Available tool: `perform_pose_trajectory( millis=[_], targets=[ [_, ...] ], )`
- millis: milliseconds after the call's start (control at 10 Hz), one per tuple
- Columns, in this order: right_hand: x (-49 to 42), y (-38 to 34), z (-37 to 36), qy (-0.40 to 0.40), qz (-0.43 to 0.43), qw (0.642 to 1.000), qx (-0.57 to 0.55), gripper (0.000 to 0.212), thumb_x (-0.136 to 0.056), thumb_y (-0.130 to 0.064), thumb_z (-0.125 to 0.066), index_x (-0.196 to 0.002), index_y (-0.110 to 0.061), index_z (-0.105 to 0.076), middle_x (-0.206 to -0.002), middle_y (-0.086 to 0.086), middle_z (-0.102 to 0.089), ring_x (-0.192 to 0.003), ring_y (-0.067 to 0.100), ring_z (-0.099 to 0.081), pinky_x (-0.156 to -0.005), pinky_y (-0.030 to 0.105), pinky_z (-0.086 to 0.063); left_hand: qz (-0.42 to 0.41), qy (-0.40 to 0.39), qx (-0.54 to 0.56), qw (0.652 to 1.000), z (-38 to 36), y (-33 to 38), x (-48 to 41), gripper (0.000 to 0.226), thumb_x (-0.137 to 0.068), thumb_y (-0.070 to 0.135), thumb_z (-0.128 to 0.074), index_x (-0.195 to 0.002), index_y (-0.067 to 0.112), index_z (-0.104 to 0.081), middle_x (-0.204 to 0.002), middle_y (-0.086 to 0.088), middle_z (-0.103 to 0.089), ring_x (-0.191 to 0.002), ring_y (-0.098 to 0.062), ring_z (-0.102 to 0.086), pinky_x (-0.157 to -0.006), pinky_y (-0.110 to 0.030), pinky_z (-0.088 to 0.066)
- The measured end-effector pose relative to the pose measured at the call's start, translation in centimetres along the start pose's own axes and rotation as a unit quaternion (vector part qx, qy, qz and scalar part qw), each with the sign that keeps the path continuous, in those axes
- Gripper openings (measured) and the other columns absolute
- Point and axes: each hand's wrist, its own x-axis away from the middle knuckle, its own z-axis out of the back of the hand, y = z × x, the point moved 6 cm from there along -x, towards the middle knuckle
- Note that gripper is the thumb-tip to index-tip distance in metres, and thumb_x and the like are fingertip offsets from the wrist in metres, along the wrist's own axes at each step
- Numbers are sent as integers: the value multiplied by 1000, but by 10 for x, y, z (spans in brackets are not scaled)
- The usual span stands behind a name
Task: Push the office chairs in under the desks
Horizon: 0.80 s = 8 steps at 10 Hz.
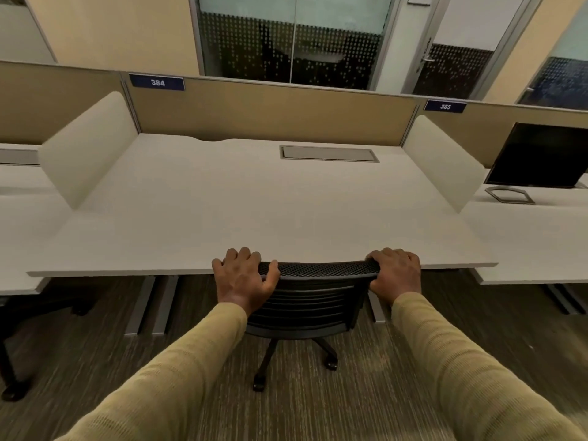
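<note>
A black mesh-backed office chair (310,300) stands right in front of me, its backrest top level with the front edge of the white desk (222,218) marked 384. The seat is hidden beneath the desk; only the backrest and the wheeled base show. My left hand (243,278) grips the left corner of the backrest top, thumb over the mesh. My right hand (396,275) grips the right corner in the same way.
White side screens (89,148) and a tan back panel (270,113) fence the desk. A dark monitor (541,154) stands on the desk to the right, marked 385. Another chair's black base (12,389) shows at the lower left. Carpet floor lies below.
</note>
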Motion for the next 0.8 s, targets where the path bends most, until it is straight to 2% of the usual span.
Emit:
perform_pose_trajectory(
  millis=[100, 300, 400, 500, 600, 700, 800],
  targets=[
    [-3, 13, 2, 18, -1, 1000, -11, 43, -67, -28, -74, -108, -34, -67, -105, -6, -67, -105, 22, -57, -98, 41, -32, -4, 14, 6, 1000, 0, 12, -1, 65, -89, 64, -25, -91, 16, -69, -94, -3, -65, -93, -27, -55, -79, -43, -35],
    [-6, 20, -5, 17, 4, 1000, -18, 47, -69, -27, -74, -114, -34, -66, -111, -5, -66, -109, 23, -56, -101, 42, -32, -5, -21, -14, 1000, -4, 18, -5, 68, -89, 66, -20, -97, 17, -68, -99, -3, -64, -96, -26, -53, -80, -44, -34],
    [-3, 19, 0, -25, 23, 998, -43, 78, -67, -35, -76, -140, -33, -49, -135, 1, -57, -125, 26, -49, -109, 44, -29, 8, -46, -18, 999, 2, 16, 0, 67, -91, 69, -21, -103, 20, -65, -107, -2, -62, -105, -26, -51, -85, -45, -35],
    [4, 14, -2, -42, 27, 997, -58, 95, -70, -44, -74, -153, -30, -30, -150, 5, -43, -138, 29, -37, -117, 47, -23, 16, -70, -9, 997, -1, 9, -1, 65, -93, 70, -25, -112, 21, -62, -117, -3, -59, -113, -27, -49, -91, -47, -36],
    [47, 13, -1, 6, 72, 997, -30, 101, -78, -62, -62, -159, -25, -12, -163, 11, -20, -152, 32, -11, -123, 53, -3, 18, -53, 36, 998, 10, 16, 31, 70, -95, 68, -30, -141, 18, -49, -148, -9, -45, -140, -30, -33, -111, -51, -31],
    [70, -4, -12, 43, 88, 994, -41, 105, -83, -64, -57, -160, -24, 1, -168, 13, 5, -154, 34, 11, -123, 55, 6, 4, -28, 47, 998, 6, 10, 56, 81, -95, 69, -32, -159, 20, -22, -168, -10, -14, -155, -28, -6, -123, -52, -14],
    [106, -20, -21, 78, 116, 985, -106, 103, -87, -60, -54, -160, -25, 10, -165, 15, 22, -152, 35, 19, -122, 54, 6, -21, -25, 34, 999, -1, 25, 110, 91, -90, 74, -28, -161, 27, 5, -168, -4, 17, -155, -23, 16, -125, -53, 5]
  ],
)
